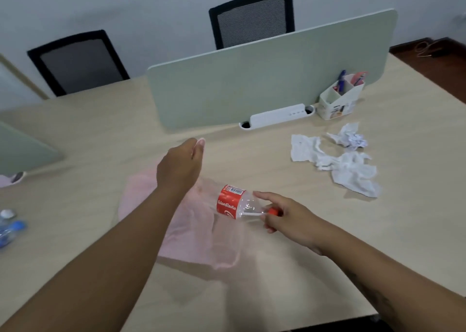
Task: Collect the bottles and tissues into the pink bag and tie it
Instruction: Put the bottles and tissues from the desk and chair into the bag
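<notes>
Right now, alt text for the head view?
The right hand grips a clear red-label bottle by its neck, base toward a pink bag lying on a desk; the left hand is raised over the bag. Crumpled tissues lie to the right, more bottles at the left edge.

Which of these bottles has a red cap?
The red-labelled bottle, gripped at its neck by the right hand over the pink bag. The blurred bottles at the far left show blue or white caps instead.

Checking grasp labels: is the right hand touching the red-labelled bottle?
Touching. The head view shows the right hand pinching the red-labelled bottle at its neck.
</notes>
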Demonstrator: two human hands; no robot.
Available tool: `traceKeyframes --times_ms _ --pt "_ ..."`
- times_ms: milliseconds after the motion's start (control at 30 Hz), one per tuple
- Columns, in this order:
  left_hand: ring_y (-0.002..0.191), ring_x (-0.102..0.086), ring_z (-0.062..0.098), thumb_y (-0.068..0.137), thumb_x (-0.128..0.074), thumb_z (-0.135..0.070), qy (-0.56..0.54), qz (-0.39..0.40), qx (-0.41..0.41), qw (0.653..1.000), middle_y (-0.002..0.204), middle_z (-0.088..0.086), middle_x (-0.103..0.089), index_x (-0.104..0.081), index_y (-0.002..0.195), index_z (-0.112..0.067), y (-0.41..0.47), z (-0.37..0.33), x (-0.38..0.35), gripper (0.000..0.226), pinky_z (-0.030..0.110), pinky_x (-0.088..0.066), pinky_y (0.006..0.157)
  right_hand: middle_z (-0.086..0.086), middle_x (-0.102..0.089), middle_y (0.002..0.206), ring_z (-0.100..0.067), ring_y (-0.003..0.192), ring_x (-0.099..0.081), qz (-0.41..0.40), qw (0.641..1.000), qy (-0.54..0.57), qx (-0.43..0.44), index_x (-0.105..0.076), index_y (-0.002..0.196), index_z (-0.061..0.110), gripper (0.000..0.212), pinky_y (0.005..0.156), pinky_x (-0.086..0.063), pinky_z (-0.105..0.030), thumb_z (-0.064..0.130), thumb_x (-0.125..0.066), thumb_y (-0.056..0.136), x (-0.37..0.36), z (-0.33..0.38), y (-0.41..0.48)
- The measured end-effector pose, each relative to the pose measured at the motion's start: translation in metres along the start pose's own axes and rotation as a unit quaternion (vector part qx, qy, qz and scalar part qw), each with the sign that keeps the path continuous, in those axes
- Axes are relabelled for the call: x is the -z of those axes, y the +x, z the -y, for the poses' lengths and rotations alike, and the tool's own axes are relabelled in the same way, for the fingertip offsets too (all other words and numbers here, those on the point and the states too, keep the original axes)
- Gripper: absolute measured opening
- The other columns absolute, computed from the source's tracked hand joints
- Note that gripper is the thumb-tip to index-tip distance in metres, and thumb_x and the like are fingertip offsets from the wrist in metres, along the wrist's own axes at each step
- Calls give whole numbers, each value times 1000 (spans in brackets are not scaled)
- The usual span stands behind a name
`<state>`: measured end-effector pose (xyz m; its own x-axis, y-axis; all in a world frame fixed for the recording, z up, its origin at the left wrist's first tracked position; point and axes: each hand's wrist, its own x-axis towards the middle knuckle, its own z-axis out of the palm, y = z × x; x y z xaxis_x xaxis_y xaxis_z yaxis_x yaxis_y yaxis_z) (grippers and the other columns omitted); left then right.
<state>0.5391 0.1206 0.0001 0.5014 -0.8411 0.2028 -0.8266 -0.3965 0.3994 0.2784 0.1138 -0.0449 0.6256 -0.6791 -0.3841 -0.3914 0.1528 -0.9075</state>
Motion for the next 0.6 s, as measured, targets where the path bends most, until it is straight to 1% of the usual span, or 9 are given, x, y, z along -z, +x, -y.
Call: traceKeyframes --times_ms 133,200,300,367,433,467,500,533,600 --pt "74 -54 38 103 -32 -49 30 -42 82 995 72 10 -55 -42 72 -13 10 21 16 48 35 -37 63 4 -62 92 -10 76 -64 20 999 34 11 -54 134 38 49 90 -53 -30 9 -56 94 9 7 -5" --pt "74 -55 38 102 -34 -50 26 -46 106 993 72 10 -57 -39 68 -13 13 29 20 51 34 -37 62 -1 -62 97 -12 79 -64 50 997 50 11 -56 132 38 49 83 -55 -26 8 -58 94 11 12 -6" --pt "73 -56 36 98 -36 -57 33 -37 127 991 72 8 -58 -41 64 -13 13 32 23 57 33 -36 62 0 -61 89 -11 79 -62 80 997 23 10 -54 134 39 49 77 -53 -20 9 -57 95 2 19 -2" --pt "71 -57 35 95 -38 -65 49 -33 132 989 70 6 -60 -45 63 -12 13 31 27 62 32 -35 60 2 -60 85 -9 75 -61 78 997 12 11 -53 136 38 50 74 -52 -18 10 -56 95 -10 24 5" --pt "66 -56 29 94 -38 -68 57 -23 129 990 66 3 -58 -46 62 -13 13 30 29 64 29 -33 56 -1 -61 86 -8 70 -59 63 998 23 20 -52 138 33 51 70 -52 -17 8 -56 94 -28 29 17" --pt "64 -54 27 95 -37 -67 56 -17 130 990 64 2 -56 -45 60 -13 12 28 30 64 29 -30 54 -3 -64 90 -8 70 -60 52 998 28 27 -52 138 31 52 71 -53 -19 6 -56 92 -39 32 24" --pt "62 -53 25 97 -37 -65 50 -12 127 991 63 2 -55 -45 60 -13 11 26 32 64 29 -29 53 -3 -67 97 -8 73 -62 42 998 42 31 -52 139 28 53 76 -56 -24 6 -57 91 -49 35 32" --pt "62 -53 25 97 -36 -64 41 -6 122 992 63 2 -56 -46 60 -12 10 27 31 64 29 -30 53 -2 -68 106 -8 81 -65 40 996 73 32 -53 139 27 55 83 -57 -27 6 -60 89 -60 38 40" --pt "65 -57 26 98 -34 -63 28 6 104 994 65 3 -60 -52 64 -11 9 29 30 65 30 -35 55 4 -63 123 -9 105 -64 58 987 145 22 -51 139 29 58 89 -53 -25 10 -67 87 -74 42 53"
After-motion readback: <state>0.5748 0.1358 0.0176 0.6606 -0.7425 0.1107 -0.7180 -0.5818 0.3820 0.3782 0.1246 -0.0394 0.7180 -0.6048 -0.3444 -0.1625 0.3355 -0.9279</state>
